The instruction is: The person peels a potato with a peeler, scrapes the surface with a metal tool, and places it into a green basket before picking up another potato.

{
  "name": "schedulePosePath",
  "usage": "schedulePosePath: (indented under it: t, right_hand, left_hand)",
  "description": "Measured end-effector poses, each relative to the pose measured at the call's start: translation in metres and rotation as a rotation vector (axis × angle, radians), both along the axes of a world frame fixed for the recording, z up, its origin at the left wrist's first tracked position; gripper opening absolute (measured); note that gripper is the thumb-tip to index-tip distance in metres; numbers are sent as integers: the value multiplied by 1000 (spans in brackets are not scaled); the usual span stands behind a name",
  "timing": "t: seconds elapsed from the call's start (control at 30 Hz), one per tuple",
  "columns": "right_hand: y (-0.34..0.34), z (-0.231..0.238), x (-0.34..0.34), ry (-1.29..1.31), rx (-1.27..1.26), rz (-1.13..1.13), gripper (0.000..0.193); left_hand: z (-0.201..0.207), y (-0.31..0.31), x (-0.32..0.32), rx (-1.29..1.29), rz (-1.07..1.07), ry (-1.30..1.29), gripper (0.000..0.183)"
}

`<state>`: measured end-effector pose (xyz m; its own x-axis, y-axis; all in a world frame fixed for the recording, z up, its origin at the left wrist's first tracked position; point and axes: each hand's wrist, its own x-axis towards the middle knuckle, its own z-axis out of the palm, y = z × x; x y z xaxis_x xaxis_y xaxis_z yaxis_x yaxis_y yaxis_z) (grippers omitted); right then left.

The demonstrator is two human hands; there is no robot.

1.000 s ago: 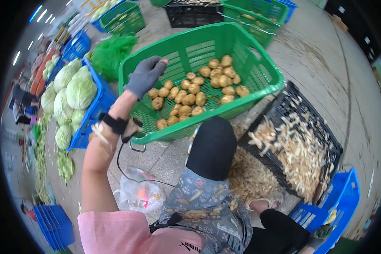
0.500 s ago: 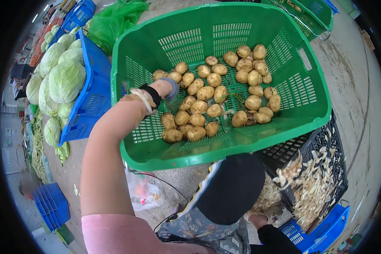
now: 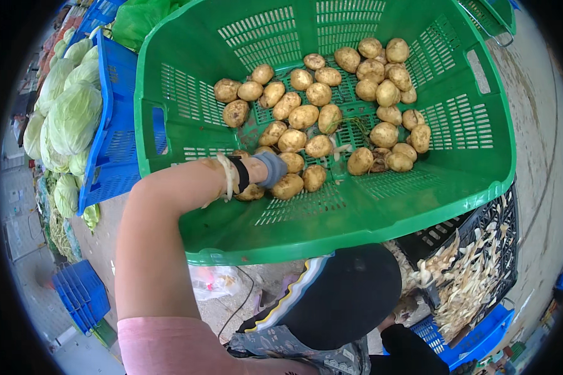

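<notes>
My left arm, in a pink sleeve, bends into a large green crate (image 3: 350, 240). My left hand (image 3: 273, 169) wears a grey-blue glove and reaches down among the brown, dirt-smudged potatoes (image 3: 287, 186) at the crate's near left. Its fingers are hidden from this view, so whether they hold a potato is unclear. A black band and a pale ring circle the wrist. More potatoes (image 3: 303, 117) lie across the middle of the crate's slotted floor, and a heap of them (image 3: 387, 92) rests toward the right wall. My right hand does not show.
To the left stands a blue crate (image 3: 109, 134) piled with cabbages (image 3: 75, 119). A black crate (image 3: 513, 250) with pale peel-like scraps (image 3: 469, 275) sits at the lower right, above another blue crate (image 3: 481, 347). A clear plastic bag (image 3: 213, 281) lies below the green crate.
My left hand has moved nearer to me and slightly right, from the crate's left wall to the near-left potatoes. The view has shifted, so the green crate looks larger.
</notes>
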<state>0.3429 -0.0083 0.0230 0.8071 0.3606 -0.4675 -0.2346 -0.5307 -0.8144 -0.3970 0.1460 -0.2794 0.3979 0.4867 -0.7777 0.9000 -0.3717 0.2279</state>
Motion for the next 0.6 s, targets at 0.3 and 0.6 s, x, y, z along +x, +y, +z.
schedulePosePath:
  t: [0.3, 0.6]
  right_hand:
    - [8, -2, -10, -111, -57, -43, 34]
    - [5, -5, -16, -27, 2, -14, 33]
  left_hand:
    - [17, 28, -9, -227, 873, -754, 29]
    - [-55, -38, 28, 530, -651, -69, 17]
